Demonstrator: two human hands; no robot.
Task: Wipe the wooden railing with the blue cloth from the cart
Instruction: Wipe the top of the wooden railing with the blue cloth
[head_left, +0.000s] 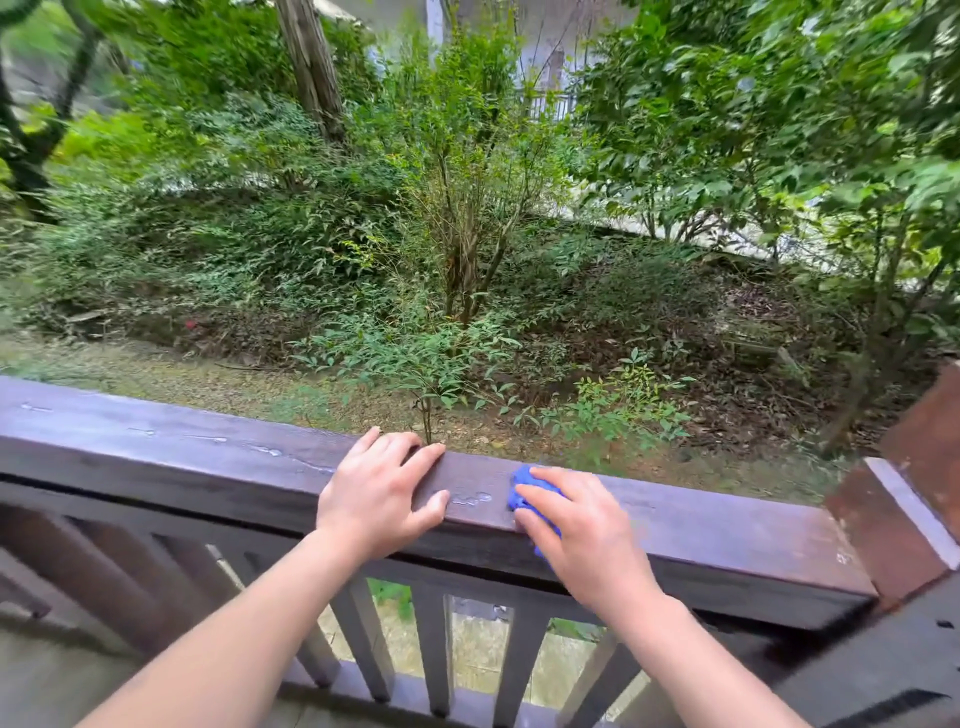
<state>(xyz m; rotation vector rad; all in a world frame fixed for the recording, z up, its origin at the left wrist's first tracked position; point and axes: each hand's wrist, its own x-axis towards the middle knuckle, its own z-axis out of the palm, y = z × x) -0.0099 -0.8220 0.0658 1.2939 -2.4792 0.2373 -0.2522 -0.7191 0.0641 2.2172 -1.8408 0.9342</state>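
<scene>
Wiping a wooden railing (701, 525) outdoors with a blue cloth (532, 491).
Right hand (582, 525) presses the bunched cloth flat on the rail top, fingers loosely spread over it; left hand (382, 493) rests just beside, bare, fingers spread. Shrubs (467, 218) beyond.

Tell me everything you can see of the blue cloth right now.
The blue cloth is a bright blue soft fabric, bunched up and mostly hidden under the right hand, which presses it flat onto the top of the dark brown wooden railing. Only its left edge and a bit by the rail's near edge show. The left hand rests apart from it.
</scene>
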